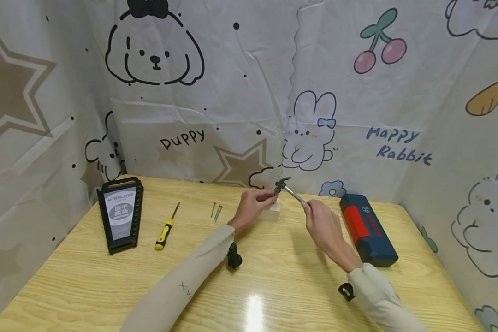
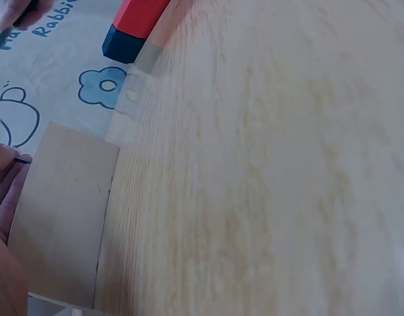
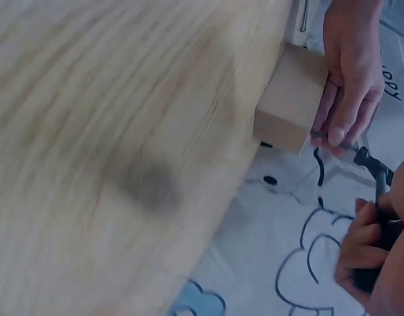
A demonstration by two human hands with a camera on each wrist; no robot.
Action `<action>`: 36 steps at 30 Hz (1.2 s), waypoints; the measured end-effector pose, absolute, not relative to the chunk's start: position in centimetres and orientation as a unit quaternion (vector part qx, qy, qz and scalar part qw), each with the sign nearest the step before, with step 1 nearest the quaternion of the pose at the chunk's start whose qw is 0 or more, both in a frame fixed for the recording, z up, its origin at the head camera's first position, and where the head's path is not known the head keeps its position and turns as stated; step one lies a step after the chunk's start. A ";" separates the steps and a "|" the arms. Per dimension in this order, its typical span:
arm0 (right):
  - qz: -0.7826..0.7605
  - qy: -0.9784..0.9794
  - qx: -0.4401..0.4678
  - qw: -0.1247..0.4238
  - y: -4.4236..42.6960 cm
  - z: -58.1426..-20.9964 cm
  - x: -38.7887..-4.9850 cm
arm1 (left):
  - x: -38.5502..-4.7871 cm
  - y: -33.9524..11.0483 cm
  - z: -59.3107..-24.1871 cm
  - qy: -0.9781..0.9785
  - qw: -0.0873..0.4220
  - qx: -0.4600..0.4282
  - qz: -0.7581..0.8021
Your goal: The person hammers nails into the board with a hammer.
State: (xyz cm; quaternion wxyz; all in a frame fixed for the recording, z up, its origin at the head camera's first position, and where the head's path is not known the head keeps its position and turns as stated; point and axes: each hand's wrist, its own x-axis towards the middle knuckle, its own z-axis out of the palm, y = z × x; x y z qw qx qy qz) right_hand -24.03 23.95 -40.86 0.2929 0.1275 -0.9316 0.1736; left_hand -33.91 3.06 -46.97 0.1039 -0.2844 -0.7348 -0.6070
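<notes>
A pale wooden block (image 1: 269, 212) lies on the table, and in the left wrist view its broad side (image 2: 63, 210) faces the camera. My left hand (image 1: 253, 207) is at the block's top, pinching a thin dark nail (image 3: 348, 146) between thumb and fingers. The nail stands against the block's top face, its lower end at the wood. In my right hand (image 1: 324, 226) I grip a claw hammer (image 1: 292, 192) by its handle. The hammer's head (image 3: 368, 160) is close to the nail's upper end; whether they touch I cannot tell.
Several loose nails (image 1: 218, 213) lie left of the block. Further left are a yellow-and-black screwdriver (image 1: 164, 234) and a black tool holder (image 1: 120, 214) with a printed label. A dark blue and red case (image 1: 367, 230) lies at the right. A printed cloth (image 1: 232, 115) hangs behind the table.
</notes>
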 end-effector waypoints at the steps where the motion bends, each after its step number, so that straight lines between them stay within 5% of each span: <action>1: 0.170 -0.932 0.127 0.293 24.0 -40.9 -24.0 | -33.9 3.0 -46.9 -0.736 0.104 -0.284 -0.606; 8: 0.215 -0.911 0.120 0.330 24.8 -40.1 -24.2 | -33.8 3.0 -46.5 -0.732 0.114 -0.286 -0.608; 16: 0.398 -0.914 0.046 0.066 24.1 -40.1 -24.0 | -33.2 2.8 -47.2 -0.736 0.120 -0.281 -0.604; 19: 0.463 -0.886 0.021 0.025 24.1 -39.7 -24.3 | -32.7 1.9 -47.2 -0.737 0.102 -0.279 -0.607; 30: 0.467 -0.880 -0.002 0.085 26.5 -39.9 -24.3 | -32.5 -7.1 -45.2 -0.807 0.136 -0.212 -0.534; 36: 0.403 -0.906 -0.006 0.130 27.2 -40.9 -23.9 | -31.7 -10.3 -44.2 -0.893 0.059 -0.112 -0.432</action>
